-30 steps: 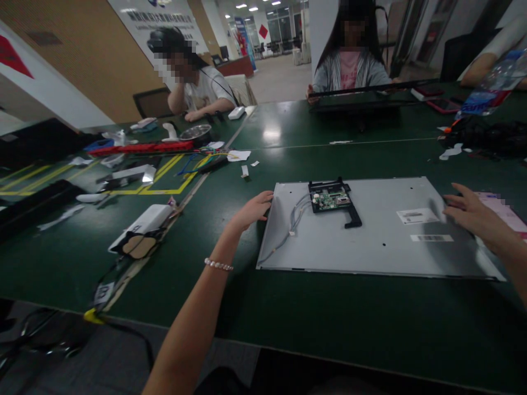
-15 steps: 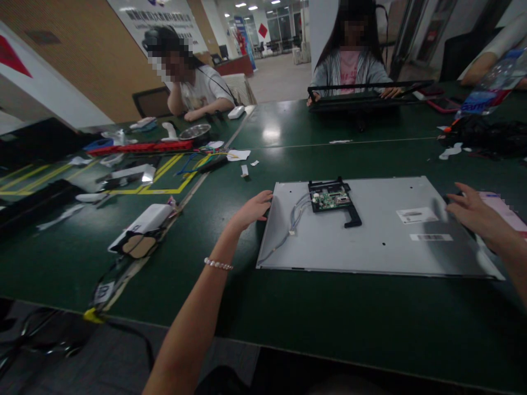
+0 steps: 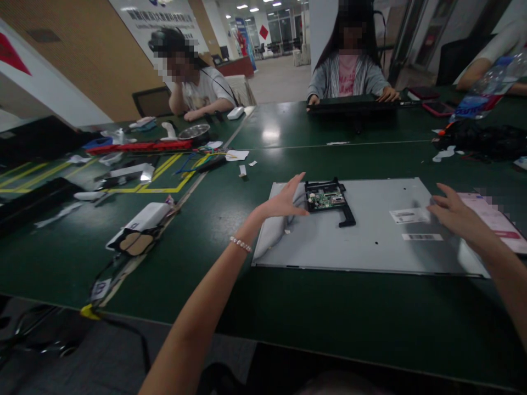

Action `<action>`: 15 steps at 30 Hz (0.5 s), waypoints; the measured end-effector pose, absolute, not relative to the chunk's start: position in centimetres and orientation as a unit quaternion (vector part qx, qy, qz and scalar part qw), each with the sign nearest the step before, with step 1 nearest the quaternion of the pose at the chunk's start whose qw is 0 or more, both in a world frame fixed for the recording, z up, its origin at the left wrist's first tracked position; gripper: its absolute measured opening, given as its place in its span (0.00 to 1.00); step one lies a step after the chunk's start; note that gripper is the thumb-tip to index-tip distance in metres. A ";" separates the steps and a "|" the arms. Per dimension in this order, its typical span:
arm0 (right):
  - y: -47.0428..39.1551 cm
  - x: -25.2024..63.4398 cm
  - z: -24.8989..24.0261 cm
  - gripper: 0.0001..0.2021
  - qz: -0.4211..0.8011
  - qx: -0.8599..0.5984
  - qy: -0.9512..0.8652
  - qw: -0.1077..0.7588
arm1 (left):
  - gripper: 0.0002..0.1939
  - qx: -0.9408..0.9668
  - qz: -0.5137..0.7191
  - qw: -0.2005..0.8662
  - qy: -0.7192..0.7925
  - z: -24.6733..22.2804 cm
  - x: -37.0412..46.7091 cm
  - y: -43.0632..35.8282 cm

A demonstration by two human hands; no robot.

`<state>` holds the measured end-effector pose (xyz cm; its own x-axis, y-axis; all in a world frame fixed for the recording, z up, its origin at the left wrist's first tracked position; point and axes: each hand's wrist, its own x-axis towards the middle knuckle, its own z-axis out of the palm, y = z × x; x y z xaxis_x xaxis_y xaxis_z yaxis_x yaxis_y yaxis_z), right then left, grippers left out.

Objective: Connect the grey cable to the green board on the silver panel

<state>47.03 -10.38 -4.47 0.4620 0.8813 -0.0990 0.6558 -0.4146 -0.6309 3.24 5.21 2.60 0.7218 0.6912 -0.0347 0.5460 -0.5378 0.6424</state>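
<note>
On the green table [image 3: 329,312], in front of the person, a grey metal panel [image 3: 321,247] lies flat; its long axis runs left to right, its short ends facing left and right; on its far half, left of its middle, sits a black bracket [image 3: 348,213] with a circuit board [image 3: 328,199], the bracket's arm pointing toward the panel's near edge; a grey cable [image 3: 289,222] runs toward the panel's near left corner.

The left hand [image 3: 283,203] is over the panel's left part, thumb and fingers spread apart around nothing, the tips close to the bracket; whether they touch it I cannot tell; the right hand [image 3: 455,214] is at the panel's right end, fingers likewise apart, near two white labels [image 3: 422,237]; contact there is unclear.

Just right of the panel lies a phone [image 3: 494,218]; well left of it, a white box [image 3: 147,215]; beyond it, a co-worker's hand [image 3: 388,95] rests on a black object [image 3: 349,105].
</note>
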 end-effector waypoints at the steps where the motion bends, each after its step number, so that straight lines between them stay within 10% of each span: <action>1: -10.3 46.8 -4.2 0.42 0.218 -0.818 -0.465 0.258 | 0.62 0.876 0.096 0.331 0.337 2.5 3.9 5.7; 15: -10.4 44.3 -2.6 0.40 0.174 -0.827 -0.486 0.224 | 0.60 0.899 0.080 0.341 0.265 0.9 6.1 6.9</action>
